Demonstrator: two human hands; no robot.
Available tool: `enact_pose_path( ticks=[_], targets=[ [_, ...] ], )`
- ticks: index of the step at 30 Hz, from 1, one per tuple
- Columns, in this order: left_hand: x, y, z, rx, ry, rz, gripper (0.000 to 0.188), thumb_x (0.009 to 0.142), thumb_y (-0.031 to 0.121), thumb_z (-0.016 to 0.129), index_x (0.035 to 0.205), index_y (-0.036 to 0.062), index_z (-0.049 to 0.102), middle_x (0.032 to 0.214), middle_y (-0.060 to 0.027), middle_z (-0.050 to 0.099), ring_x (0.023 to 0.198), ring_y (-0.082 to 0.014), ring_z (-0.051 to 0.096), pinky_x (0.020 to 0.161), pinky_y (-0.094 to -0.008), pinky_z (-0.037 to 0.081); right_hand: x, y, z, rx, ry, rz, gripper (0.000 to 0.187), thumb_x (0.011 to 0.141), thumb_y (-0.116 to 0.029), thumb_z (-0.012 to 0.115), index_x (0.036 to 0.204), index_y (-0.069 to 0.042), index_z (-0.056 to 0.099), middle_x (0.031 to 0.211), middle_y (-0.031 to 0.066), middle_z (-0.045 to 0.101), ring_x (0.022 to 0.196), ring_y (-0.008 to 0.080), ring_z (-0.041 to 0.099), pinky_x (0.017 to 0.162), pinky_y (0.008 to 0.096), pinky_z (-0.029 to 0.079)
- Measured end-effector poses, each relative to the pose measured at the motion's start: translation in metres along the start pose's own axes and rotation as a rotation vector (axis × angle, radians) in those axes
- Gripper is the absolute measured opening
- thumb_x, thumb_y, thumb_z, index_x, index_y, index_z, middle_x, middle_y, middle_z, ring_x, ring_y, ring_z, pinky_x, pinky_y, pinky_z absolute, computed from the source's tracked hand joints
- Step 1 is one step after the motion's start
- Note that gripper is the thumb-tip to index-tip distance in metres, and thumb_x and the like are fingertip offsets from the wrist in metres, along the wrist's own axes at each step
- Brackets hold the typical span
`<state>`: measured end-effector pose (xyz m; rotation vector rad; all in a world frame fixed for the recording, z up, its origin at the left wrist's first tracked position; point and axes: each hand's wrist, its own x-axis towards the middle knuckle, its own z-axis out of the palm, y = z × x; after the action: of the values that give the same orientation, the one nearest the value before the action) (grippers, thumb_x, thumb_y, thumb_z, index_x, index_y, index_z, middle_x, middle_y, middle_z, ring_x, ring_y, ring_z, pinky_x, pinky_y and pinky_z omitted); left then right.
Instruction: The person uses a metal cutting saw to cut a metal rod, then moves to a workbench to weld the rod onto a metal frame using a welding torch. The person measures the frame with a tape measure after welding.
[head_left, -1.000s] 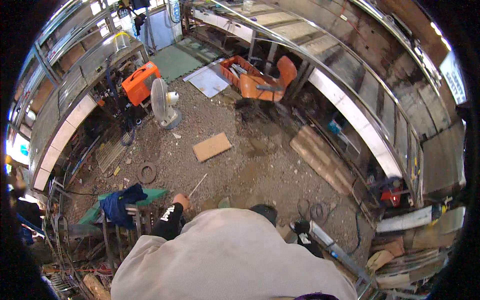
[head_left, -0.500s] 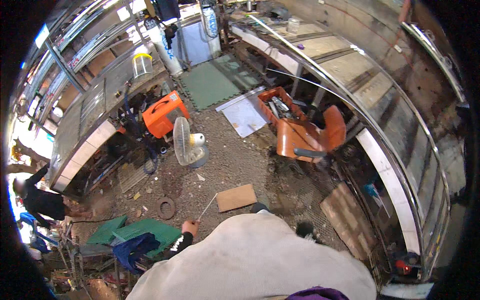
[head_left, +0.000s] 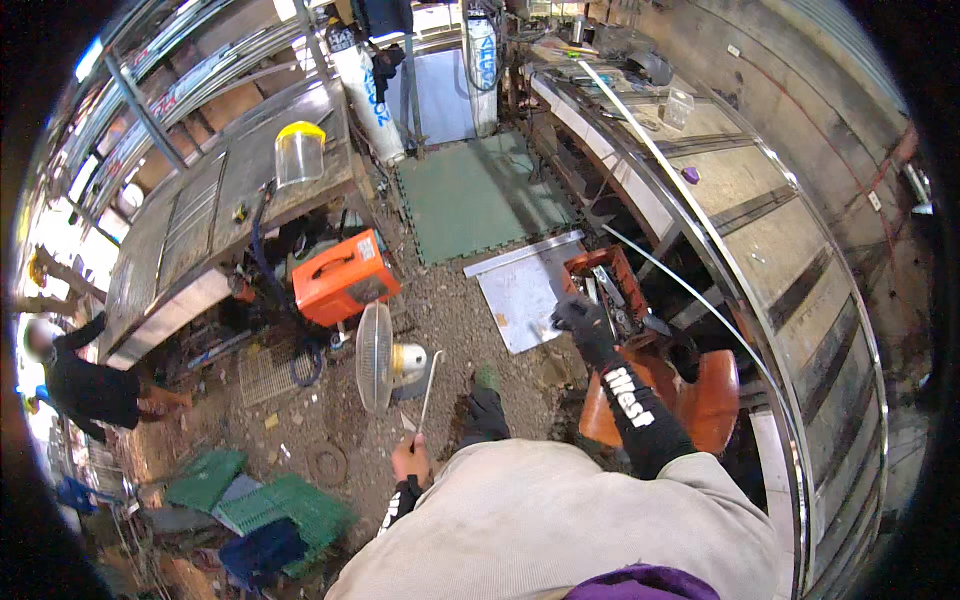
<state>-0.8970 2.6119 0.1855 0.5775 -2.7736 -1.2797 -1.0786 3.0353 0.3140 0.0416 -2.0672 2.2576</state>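
Pale and thin, a rod (head_left: 429, 395) is clamped in my bare left hand (head_left: 411, 461), its tip near the fan (head_left: 375, 358) in view. Beyond the orange chair (head_left: 712, 402), my black-gloved right hand (head_left: 583, 319) is near a red-orange crate (head_left: 590, 257), well apart from the left; contact and finger closure cannot be determined. Green matting (head_left: 470, 195) lies farther off.

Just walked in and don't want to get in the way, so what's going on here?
The bare left hand holds a thin rod, with the fan just to the rod's left. The dark-gloved right hand is held out near the red crate; whether it grips anything is unclear. Its forearm passes above the orange chair. Another person is off to the left.
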Motion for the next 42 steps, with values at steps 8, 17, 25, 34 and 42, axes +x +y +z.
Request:
enact_pose_path(
  ticks=[8,17,25,34,42],
  targets=[
    [0.275,0.189,0.031,0.055,-0.21,0.348,0.024,0.095,0.025,0.069,0.098,0.0017,0.071,0.08,-0.02,0.07,0.075,-0.0348,0.07,0.069,-0.0427,0.053,0.053,0.072,0.024,0.159,0.06,0.383,0.02,0.098,-0.022,0.069,0.101,-0.002,0.068,0.087,0.003,0.067,0.08,0.0142,0.063,0.075,0.031,0.052],
    [0.528,0.237,0.097,0.246,-0.27,0.508,0.023,0.093,0.024,0.069,0.091,0.0015,0.07,0.082,-0.0178,0.071,0.072,-0.0318,0.068,0.066,-0.0426,0.052,0.274,0.036,-0.059,0.301,0.273,0.314,0.018,0.099,-0.022,0.068,0.099,-0.003,0.067,0.086,0.0024,0.066,0.08,0.0139,0.063,0.073,0.0305,0.053],
    [0.558,0.147,0.162,0.705,-0.356,-0.064,0.034,0.097,0.041,0.06,0.099,0.01,0.075,0.092,-0.0171,0.075,0.086,-0.0377,0.071,0.077,-0.0472,0.056,0.523,0.005,-0.06,0.214,0.057,0.083,0.022,0.102,-0.026,0.066,0.101,-0.004,0.066,0.089,0.0039,0.067,0.08,0.0141,0.064,0.072,0.0315,0.055],
    [0.672,0.255,0.177,0.434,-0.38,-0.243,0.034,0.097,0.04,0.06,0.099,0.0097,0.075,0.092,-0.0169,0.075,0.086,-0.0365,0.072,0.075,-0.047,0.056,0.754,-0.059,-0.082,0.367,-0.123,0.309,0.028,0.105,-0.03,0.06,0.096,-0.003,0.062,0.08,0.0034,0.063,0.073,0.012,0.059,0.068,0.0318,0.052],
    [0.862,0.31,0.228,0.596,-0.529,-0.165,0.033,0.097,0.039,0.061,0.1,0.0095,0.075,0.092,-0.0166,0.075,0.087,-0.0355,0.072,0.074,-0.0467,0.056,0.829,0.019,-0.091,0.239,0.039,0.394,0.034,0.107,-0.038,0.056,0.1,-0.006,0.065,0.083,0.0027,0.062,0.075,0.0114,0.058,0.071,0.0315,0.051]
  ],
)
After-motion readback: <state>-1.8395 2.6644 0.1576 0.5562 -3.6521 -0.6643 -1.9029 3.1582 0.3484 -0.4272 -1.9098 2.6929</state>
